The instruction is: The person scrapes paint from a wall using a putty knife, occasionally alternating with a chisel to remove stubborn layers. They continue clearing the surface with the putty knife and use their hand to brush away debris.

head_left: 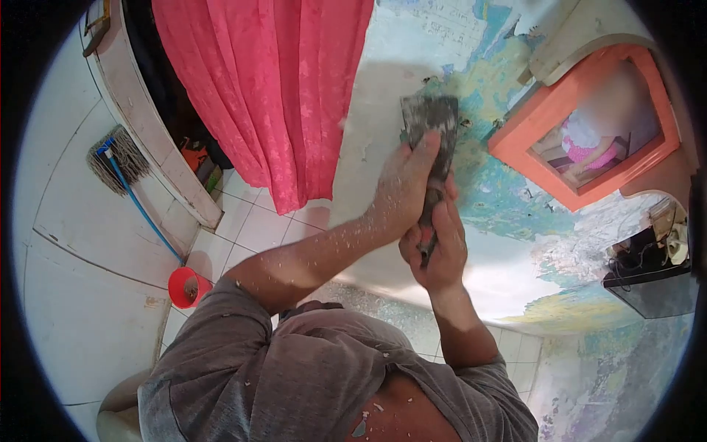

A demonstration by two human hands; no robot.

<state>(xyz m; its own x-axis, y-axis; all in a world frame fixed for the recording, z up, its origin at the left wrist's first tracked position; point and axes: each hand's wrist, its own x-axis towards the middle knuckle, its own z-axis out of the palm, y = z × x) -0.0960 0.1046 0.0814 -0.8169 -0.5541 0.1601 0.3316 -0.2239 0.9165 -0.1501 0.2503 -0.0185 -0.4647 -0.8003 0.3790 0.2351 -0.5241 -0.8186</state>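
Note:
A scraper (429, 112) with a wide, worn metal blade lies with its blade end against the wall (479, 199), where old paint is peeling in green, blue and white patches. My right hand (444, 247) is wrapped round the scraper's dark handle. Higher up, my left hand (401, 190) is closed on the tool near the base of the blade, its thumb pressed along the blade. Pale flakes are scattered over my left forearm, and a few lie on my shirt and chest.
A pink curtain (272, 96) hangs left of the work area. At right are an orange-framed picture (508, 140) and a dark box-like unit (655, 276) with cables on top. A blue-handled mop (143, 206) and a red bucket (179, 289) stand at left on the tiled floor (261, 232).

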